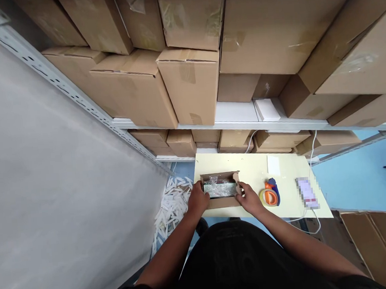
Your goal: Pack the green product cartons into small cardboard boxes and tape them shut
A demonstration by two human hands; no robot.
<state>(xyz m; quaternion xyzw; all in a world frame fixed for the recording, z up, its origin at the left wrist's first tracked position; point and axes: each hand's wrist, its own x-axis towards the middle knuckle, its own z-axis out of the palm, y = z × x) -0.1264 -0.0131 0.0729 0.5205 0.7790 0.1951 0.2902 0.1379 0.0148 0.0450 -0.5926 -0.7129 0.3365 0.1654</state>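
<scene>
A small open cardboard box sits near the front edge of the pale yellow table. Inside it lies a flat, greenish-white item wrapped in clear plastic; its kind is not clear. My left hand grips the box's left end, thumb toward the inside. At the opposite end, my right hand is closed on the raised end flap. Some fingertips are hidden behind the cardboard. To the right of my right hand rests an orange and blue tape dispenser with a roll of tape.
A white card and a blurred phone-like object with a white cable lie on the table. Metal shelves full of cartons rise behind. White paper strips litter the floor at left; a large open carton stands lower right.
</scene>
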